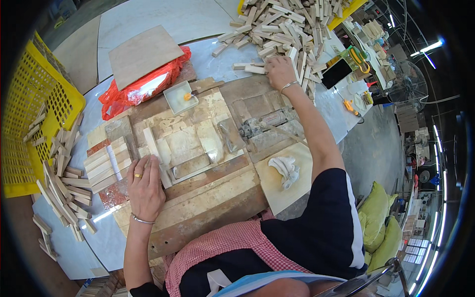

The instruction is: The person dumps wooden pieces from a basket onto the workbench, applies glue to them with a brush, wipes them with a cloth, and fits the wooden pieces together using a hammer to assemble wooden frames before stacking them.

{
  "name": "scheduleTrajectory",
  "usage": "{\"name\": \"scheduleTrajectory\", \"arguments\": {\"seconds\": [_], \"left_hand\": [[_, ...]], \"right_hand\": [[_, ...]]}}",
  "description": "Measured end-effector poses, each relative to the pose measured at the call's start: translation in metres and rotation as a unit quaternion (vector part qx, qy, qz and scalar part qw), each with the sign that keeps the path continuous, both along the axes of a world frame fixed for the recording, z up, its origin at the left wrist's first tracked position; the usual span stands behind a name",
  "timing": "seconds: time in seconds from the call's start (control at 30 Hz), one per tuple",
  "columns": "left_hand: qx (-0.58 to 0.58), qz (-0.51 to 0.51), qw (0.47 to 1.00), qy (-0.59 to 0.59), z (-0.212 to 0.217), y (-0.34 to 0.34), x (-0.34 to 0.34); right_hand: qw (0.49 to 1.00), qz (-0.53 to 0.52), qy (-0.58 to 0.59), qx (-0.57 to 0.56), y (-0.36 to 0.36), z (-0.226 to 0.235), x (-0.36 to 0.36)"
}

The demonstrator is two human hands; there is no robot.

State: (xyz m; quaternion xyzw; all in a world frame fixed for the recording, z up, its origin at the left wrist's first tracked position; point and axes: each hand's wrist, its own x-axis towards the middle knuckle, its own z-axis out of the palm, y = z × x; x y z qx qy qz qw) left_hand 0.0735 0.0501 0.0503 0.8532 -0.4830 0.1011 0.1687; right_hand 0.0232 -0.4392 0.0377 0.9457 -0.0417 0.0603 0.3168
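My left hand (146, 187) is low over the stained wooden work board (198, 188), its fingers bent and close together on the lower end of a pale wooden stick (150, 142). Just left of it, several sticks lie side by side in a row (106, 166), a white band across them. My right hand (281, 73) reaches to the near edge of a large heap of wooden sticks (282, 29). Its fingers close on a short wooden stick (256, 69); the fingertips are partly hidden.
A shallow clear tray (180, 98) with something orange sits on the board's far edge. Behind it are a red plastic bag (148, 86) and a thin wooden panel (143, 57). A yellow crate (59, 89) spills sticks at left. A phone (336, 73) and crumpled white cloth (285, 171) lie at right.
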Motion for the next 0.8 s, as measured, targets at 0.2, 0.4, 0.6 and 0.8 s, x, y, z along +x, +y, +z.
{"name": "scheduleTrajectory", "arguments": {"seconds": [0.2, 0.4, 0.6, 0.8], "left_hand": [[0.003, -0.008, 1.0, 0.014, 0.001, -0.001, 0.003], [-0.015, -0.013, 1.0, 0.003, 0.005, 0.0, 0.005], [-0.028, -0.01, 0.999, -0.016, 0.002, 0.003, 0.003], [-0.036, -0.01, 0.999, -0.015, -0.001, 0.007, 0.002]], "right_hand": [[0.853, -0.069, -0.176, 0.486, 0.076, 0.041, -0.003], [0.805, 0.149, -0.101, 0.565, 0.207, 0.039, -0.011], [0.806, 0.25, 0.017, 0.536, 0.239, 0.005, -0.017], [0.771, 0.227, 0.059, 0.592, 0.241, 0.001, -0.015]]}}
